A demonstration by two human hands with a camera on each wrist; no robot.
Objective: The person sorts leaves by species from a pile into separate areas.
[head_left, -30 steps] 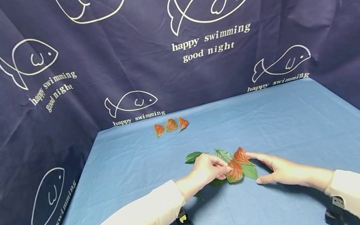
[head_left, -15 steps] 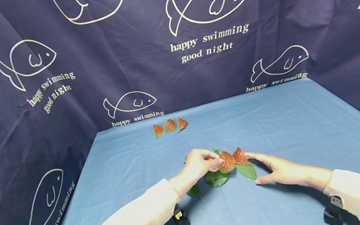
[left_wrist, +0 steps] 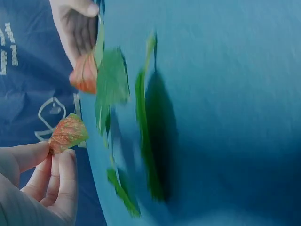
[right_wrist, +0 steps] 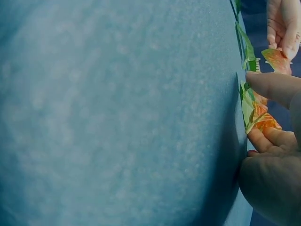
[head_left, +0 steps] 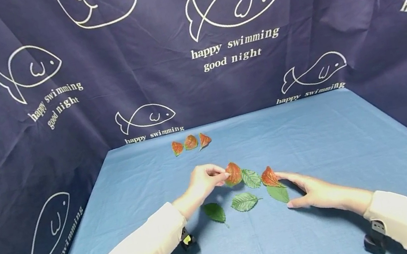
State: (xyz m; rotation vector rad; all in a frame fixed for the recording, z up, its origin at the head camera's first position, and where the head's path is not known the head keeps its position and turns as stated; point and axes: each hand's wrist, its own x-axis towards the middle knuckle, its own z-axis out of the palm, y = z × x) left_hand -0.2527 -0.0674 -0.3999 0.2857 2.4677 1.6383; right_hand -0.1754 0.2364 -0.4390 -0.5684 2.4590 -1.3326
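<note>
Between thumb and fingers, my left hand (head_left: 202,185) pinches a red leaf with a green edge (head_left: 233,173), raised over the blue cloth. In the left wrist view this leaf (left_wrist: 68,133) stands out from the fingertips. My right hand (head_left: 314,189) lies low at the right, fingers extended and thumb apart. Its fingertips are right at another red leaf (head_left: 270,177), which overlaps a plain green leaf (head_left: 278,194). Among the hands lie a ribbed green leaf (head_left: 251,178), a paler green leaf (head_left: 244,202) and a dark green leaf (head_left: 214,212) nearest the left forearm.
Three red leaves, the middle one (head_left: 190,142) roundest, form a row toward the back of the blue cloth (head_left: 311,135). A dark blue curtain (head_left: 187,80) with white fish drawings encloses the back and sides.
My left hand has carried the pinched red leaf leftward and a little back, uncovering the green leaves beneath its earlier path. My right hand has stayed beside its red leaf.
</note>
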